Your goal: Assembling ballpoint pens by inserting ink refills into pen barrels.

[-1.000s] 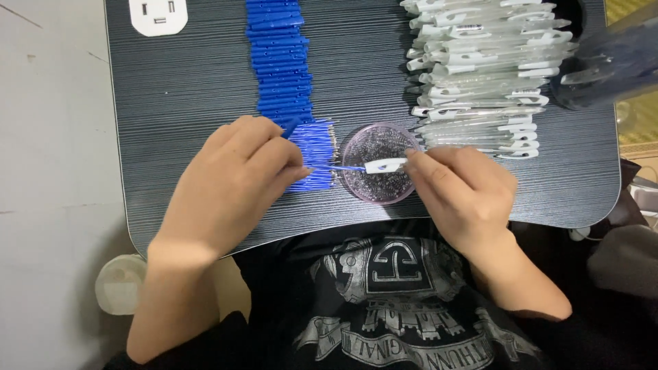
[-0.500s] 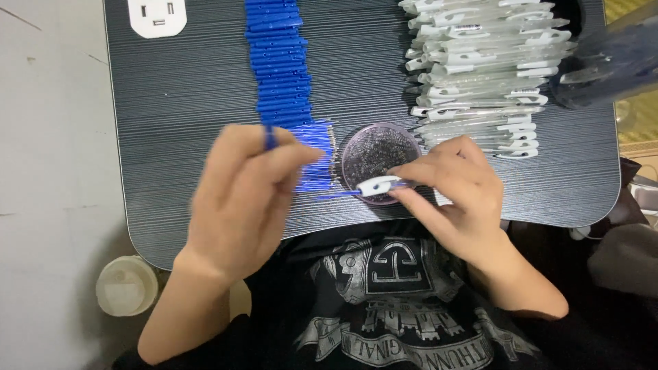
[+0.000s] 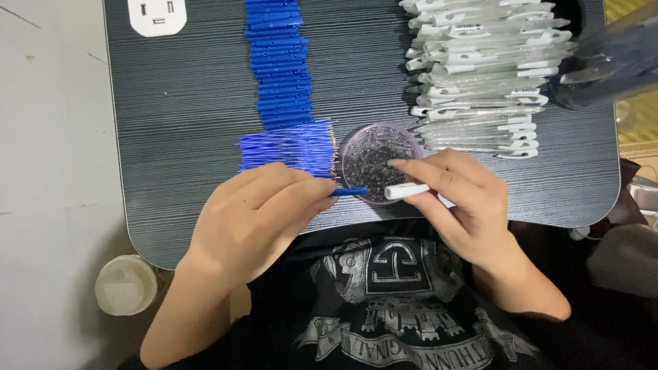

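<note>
Pinching a thin blue refill (image 3: 349, 192) in the left hand (image 3: 257, 216), right hand (image 3: 456, 195) gripping a clear pen barrel (image 3: 406, 190), both just over the little round dish (image 3: 379, 159). Looks light, stiff, kinda slippery, so I'd grip near the ends.

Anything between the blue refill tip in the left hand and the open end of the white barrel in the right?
Nothing visible. The refill in the left hand points at the barrel in the right hand. A short open gap separates them above the near rim of the dish of small parts.
</note>
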